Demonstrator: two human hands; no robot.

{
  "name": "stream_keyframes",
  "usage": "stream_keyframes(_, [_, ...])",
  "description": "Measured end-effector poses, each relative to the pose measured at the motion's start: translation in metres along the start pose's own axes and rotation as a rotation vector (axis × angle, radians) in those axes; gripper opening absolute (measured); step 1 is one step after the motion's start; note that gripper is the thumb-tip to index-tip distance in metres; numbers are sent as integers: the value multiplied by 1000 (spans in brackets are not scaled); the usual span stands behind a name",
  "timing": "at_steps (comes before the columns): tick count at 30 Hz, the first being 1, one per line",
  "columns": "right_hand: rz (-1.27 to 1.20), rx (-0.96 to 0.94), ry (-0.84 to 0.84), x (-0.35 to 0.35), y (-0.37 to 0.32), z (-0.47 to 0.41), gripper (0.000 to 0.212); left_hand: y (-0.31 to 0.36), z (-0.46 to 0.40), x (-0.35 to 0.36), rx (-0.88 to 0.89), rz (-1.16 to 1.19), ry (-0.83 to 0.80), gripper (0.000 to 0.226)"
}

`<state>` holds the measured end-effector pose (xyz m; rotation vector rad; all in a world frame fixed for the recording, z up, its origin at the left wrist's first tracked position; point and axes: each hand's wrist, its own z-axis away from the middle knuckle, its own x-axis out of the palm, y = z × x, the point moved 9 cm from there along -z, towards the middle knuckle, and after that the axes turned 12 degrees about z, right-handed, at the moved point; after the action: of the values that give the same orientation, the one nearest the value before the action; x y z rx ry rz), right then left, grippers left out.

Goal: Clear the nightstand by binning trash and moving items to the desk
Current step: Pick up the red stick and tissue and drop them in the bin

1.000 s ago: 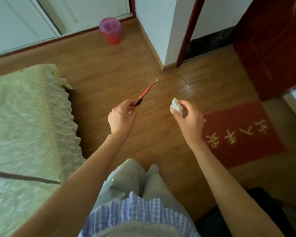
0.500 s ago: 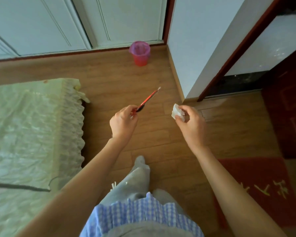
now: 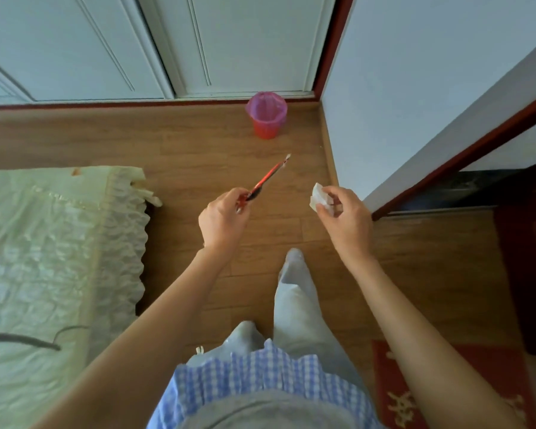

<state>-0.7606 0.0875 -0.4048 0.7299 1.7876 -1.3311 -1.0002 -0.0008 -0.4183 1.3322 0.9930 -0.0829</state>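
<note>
Nearest you: checked blue hem and pale grey trouser legs, one foot stepped forward on the wood floor (image 3: pixel 180 150). Bed (image 3: pixel 44 258) with a pale green frilled cover runs along your left; a red mat (image 3: pixel 464 385) with yellow characters lies at lower right.

Both arms out in front. Your left hand (image 3: pixel 222 216) is closed round the lower end of a red pen (image 3: pixel 268 178), pinched between thumb and fingers, its tip angled up and away toward the far wall. Your right hand (image 3: pixel 345 212) pinches a crumpled white tissue (image 3: pixel 319 195) between thumb and fingertips, the wad sticking out to the left of the hand. The two hands are apart, neither touching the other's load.

Farther on: a small red bin (image 3: pixel 266 116) with a pink liner stands on the floor against the white panelled doors (image 3: pixel 167 44), in the corner beside the wall. It is well ahead of both hands.

Step in hand, as it reads: carrying trash to the bin. Nightstand and desk are not in view.

Next move calls for closing on the bin, bringing your right hand over its open mouth and letting go of the tissue there. Keep the pen; that looks like a desk item, not trash.
</note>
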Motion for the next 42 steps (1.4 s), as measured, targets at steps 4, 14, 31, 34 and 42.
stream_keyframes(4, [-10,-24,5,11,13,-87,34,14,-67,28,-39,4,21,11])
stream_keyframes(14, [-1,-98,-52,23,23,-262,36,52,-203,69,-160,-21,100,16])
stream_keyframes(31, [-21,-77,-135,139,-31,-510,30,1,-472,109,-206,-34,86,19])
stream_keyframes(34, [-6,-54,-159,162,-33,-543,32,-10,-512,124,-214,-35,43,19])
stream_keyframes(42, [-11,-1,-248,220,-29,-634,32,-39,-602,173,-302,-31,-17,20])
